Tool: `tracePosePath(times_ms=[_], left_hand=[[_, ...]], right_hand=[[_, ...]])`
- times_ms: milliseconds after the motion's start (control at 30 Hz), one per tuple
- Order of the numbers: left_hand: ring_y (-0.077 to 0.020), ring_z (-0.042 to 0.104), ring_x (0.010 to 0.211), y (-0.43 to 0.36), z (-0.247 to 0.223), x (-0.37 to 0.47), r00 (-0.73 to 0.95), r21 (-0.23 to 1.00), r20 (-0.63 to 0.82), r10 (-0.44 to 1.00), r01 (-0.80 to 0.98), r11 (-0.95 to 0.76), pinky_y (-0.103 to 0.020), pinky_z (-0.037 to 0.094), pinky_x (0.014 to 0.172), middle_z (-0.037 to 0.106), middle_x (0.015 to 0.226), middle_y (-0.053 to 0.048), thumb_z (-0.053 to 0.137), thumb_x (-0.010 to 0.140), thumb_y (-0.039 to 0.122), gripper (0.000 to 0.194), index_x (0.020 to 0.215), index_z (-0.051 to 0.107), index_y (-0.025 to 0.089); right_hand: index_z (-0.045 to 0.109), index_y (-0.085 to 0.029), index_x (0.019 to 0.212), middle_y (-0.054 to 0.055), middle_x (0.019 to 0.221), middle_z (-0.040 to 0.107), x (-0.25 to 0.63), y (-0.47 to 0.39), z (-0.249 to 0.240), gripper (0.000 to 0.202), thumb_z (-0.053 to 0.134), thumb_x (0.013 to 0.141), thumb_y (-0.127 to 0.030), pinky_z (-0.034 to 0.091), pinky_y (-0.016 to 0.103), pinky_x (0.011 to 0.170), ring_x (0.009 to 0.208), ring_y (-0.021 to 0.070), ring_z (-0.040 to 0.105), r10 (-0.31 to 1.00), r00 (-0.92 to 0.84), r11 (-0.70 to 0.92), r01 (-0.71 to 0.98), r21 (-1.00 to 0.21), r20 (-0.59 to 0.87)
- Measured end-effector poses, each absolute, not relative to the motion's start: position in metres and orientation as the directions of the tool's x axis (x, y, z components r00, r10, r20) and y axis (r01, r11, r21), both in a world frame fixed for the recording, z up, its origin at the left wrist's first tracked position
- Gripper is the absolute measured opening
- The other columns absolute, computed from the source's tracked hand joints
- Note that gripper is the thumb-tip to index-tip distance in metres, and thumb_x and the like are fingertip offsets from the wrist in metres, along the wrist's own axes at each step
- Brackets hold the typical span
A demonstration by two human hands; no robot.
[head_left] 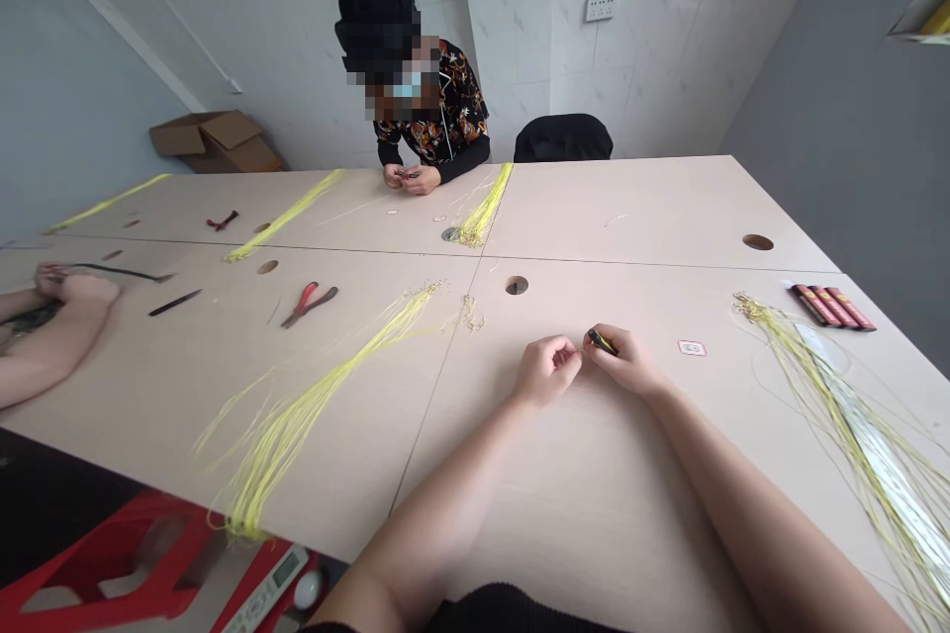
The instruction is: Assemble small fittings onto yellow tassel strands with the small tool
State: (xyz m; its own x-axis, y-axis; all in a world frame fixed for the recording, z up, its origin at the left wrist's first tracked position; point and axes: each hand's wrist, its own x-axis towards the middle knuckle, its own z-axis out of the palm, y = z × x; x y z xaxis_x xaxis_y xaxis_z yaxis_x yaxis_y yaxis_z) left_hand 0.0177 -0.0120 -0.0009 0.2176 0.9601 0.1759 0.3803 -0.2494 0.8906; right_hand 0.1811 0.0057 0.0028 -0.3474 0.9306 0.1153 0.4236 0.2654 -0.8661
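Note:
Near the middle of the pale table (pixel 594 475), my left hand (pixel 549 368) is closed in a pinch; what its fingertips hold is too small to name. Close beside it on the right, my right hand (pixel 624 356) is wrapped round a small black and yellow tool (pixel 602 342), whose tip points toward the left fingertips. The fingertips of both hands nearly meet above the tabletop. Small gold-coloured pieces (pixel 472 314) lie loose to the left of my hands. A small white label with a red border (pixel 692 348) lies to the right.
Yellow cord bundles lie at left (pixel 319 391) and right (pixel 823 376). Red-handled pliers (pixel 308 304) and a black pen-like tool (pixel 175 303) lie left. Red tubes (pixel 832 307) lie far right. A person (pixel 430 109) works opposite; another person's arms (pixel 55 336) rest at far left.

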Motion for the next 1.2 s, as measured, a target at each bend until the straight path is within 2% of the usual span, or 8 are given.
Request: tracePosePath(times_ms=[767, 1200], left_hand=[[-0.0086, 0.044, 0.053, -0.0118, -0.0016, 0.0180, 0.214, 0.881, 0.176, 0.961, 0.401, -0.251, -0.020, 0.034, 0.051, 0.051, 0.056, 0.003, 0.051, 0.075, 0.025, 0.017, 0.061, 0.052, 0.016], [-0.0084, 0.043, 0.053, -0.0123, -0.0002, 0.0181, 0.211, 0.902, 0.179, 0.961, 0.355, -0.246, -0.021, 0.033, 0.052, 0.050, 0.056, 0.003, 0.051, 0.074, 0.023, 0.016, 0.060, 0.051, 0.017]], right_hand=[[0.052, -0.017, 0.069, -0.001, 0.062, 0.050, 0.1801, 0.0052, 0.0049, 0.009, 0.045, 0.073, -0.021, 0.033, 0.023, 0.055, 0.059, 0.0113, 0.042, 0.931, -0.346, 0.264, 0.410, -0.873, 0.119], [0.050, -0.018, 0.067, -0.002, 0.062, 0.048, 0.1799, 0.0055, 0.0052, 0.009, 0.044, 0.073, -0.021, 0.032, 0.023, 0.055, 0.059, 0.0111, 0.041, 0.932, -0.343, 0.263, 0.415, -0.871, 0.118]])
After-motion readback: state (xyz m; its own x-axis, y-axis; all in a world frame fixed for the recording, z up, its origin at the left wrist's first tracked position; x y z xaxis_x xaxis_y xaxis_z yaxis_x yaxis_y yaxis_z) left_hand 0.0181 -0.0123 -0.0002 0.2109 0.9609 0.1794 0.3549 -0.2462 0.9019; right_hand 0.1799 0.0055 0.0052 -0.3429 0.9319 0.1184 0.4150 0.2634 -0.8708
